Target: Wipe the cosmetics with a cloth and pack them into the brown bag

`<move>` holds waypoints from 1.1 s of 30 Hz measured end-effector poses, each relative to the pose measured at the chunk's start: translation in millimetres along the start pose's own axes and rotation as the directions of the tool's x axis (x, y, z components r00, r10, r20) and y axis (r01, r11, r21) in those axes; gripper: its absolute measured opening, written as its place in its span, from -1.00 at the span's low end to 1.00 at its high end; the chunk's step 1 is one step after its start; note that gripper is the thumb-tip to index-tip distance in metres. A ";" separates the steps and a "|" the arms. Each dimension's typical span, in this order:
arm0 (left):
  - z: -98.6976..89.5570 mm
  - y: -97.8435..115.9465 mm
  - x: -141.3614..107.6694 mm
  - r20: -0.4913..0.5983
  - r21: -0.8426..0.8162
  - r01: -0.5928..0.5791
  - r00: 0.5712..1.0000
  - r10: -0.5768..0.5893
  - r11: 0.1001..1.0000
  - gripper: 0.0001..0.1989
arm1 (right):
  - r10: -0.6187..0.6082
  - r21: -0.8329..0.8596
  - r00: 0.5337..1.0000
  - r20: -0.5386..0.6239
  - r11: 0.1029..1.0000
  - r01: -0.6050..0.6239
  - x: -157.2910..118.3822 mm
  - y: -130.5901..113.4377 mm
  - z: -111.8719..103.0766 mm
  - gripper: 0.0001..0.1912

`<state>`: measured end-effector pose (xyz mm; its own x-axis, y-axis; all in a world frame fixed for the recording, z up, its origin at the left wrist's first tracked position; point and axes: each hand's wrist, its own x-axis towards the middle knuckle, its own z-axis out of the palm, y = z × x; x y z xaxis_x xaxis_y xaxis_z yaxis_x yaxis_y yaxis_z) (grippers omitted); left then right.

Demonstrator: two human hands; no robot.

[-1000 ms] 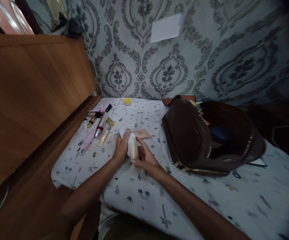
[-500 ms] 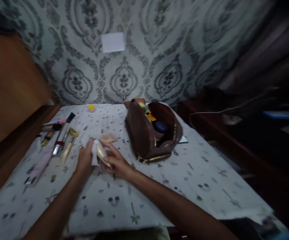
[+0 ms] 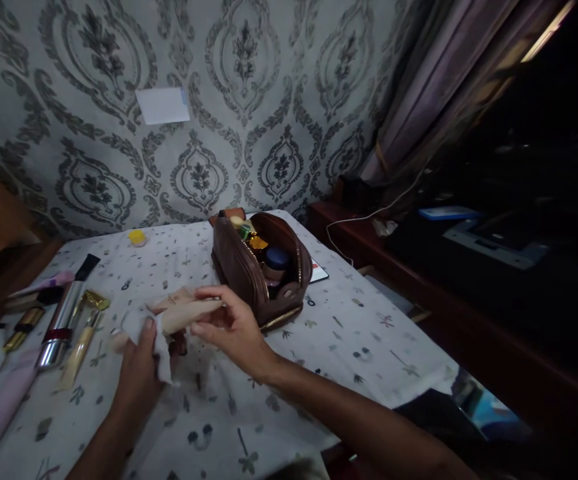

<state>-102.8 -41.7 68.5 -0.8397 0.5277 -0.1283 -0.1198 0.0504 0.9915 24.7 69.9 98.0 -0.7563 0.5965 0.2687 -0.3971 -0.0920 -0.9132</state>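
My left hand [image 3: 141,363] grips a crumpled white tissue [image 3: 163,353], which touches the capped end of a beige tube [image 3: 189,315]. The tube's flat end lies between the thumb and fingers of my right hand [image 3: 236,333]. Behind the tube, a pinkish-beige piece [image 3: 173,300] lies on the patterned cloth. An open brown bag [image 3: 241,267] stands just beyond my right hand, with a dark-lidded jar [image 3: 275,261] and gold items inside.
Brushes and slim tubes, including a silver-handled brush [image 3: 61,327] and a pink tube [image 3: 6,400], lie at the left. A yellow-lidded pot [image 3: 137,237] stands near the wall. A white cable [image 3: 369,217] runs along the right.
The view has swung right, so the bag and table appear further left. The tube has turned from slanting downward to nearly level, its flat end now pointing right.
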 end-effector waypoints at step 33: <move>105.7 11.0 -33.0 0.928 0.100 -0.655 0.334 0.168 0.749 -0.33 | 0.024 -0.968 0.976 0.217 0.130 0.212 55.3 -141.3 -140.0 -0.67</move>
<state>-20.4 31.1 85.8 0.1908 0.9712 0.1428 0.5134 -0.2227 0.8287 111.7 227.5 199.0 -0.8604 0.4069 0.3067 0.2914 0.8867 -0.3589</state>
